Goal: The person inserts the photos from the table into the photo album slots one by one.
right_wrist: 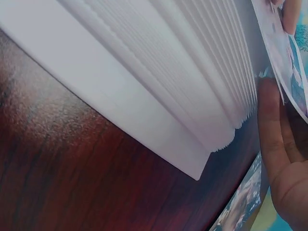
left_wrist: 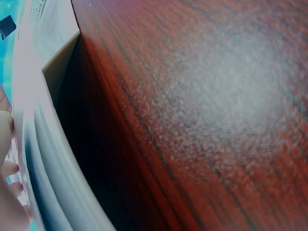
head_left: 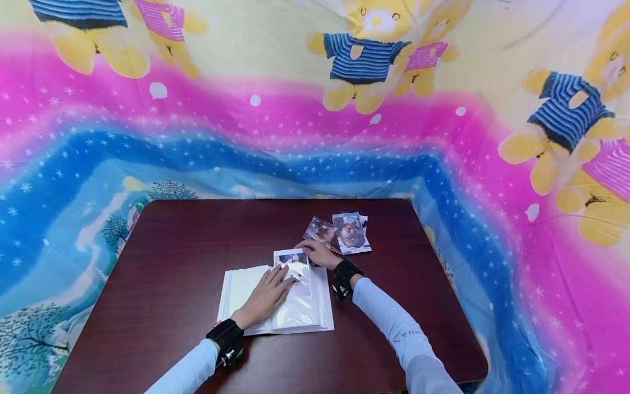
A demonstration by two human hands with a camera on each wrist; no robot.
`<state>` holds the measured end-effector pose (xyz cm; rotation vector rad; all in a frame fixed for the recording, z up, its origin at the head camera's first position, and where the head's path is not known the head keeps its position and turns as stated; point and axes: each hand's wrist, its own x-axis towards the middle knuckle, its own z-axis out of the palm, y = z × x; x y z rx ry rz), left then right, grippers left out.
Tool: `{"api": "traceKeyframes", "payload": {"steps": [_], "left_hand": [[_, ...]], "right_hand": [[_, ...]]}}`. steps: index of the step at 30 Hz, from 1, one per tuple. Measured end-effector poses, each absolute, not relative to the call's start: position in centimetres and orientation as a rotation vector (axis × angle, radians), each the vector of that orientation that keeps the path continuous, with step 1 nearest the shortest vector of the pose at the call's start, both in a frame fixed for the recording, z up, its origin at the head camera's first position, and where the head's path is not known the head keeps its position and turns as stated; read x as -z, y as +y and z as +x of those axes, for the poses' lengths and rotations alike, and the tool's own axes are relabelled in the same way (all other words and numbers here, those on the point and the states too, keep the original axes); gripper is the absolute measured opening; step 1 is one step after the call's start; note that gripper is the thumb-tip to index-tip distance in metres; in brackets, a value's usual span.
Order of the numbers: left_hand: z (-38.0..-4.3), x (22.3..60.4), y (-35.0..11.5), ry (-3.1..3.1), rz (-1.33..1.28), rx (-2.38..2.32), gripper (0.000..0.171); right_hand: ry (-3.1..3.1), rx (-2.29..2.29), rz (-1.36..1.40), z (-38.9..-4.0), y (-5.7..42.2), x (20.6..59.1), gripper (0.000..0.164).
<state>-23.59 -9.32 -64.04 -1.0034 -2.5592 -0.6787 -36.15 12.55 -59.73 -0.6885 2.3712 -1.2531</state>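
Observation:
A white photo album [head_left: 320, 314] lies spread on the table, its stacked page edges [right_wrist: 192, 62] fanning out in the right wrist view. One photo [head_left: 290, 259] is partway into a clear pocket on the right-hand page, with its top end sticking out past the page. My right hand [head_left: 320, 254] pinches that photo [right_wrist: 284, 53] at its upper right corner. Across the middle of the album my left hand [head_left: 264, 296] rests with fingers stretched out, fingertips over the pocket and the photo's lower part. The left wrist view shows mainly the album's edge [left_wrist: 72, 163].
Several loose photos [head_left: 351, 233] lie overlapping just beyond my right hand, one of them tilted [head_left: 319, 229]. The dark wooden table [head_left: 187, 235] stands against a hanging cloth [head_left: 275, 120] printed with bears, which borders its back and sides.

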Motion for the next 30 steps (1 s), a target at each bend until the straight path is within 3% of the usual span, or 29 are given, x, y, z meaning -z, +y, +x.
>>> {"api": "traceKeyframes", "payload": {"steps": [18,30], "left_hand": [[-23.68,63.84,-9.19,-2.602,-0.979,0.672,0.033],[-24.11,63.9,-9.09,-2.59,-0.965,0.684,0.034]], "right_hand": [[2.315,1.225,-0.608,-35.56,12.62,59.3,0.027],[2.373,1.169,-0.78,-35.82,12.75,59.71,0.031]]}}
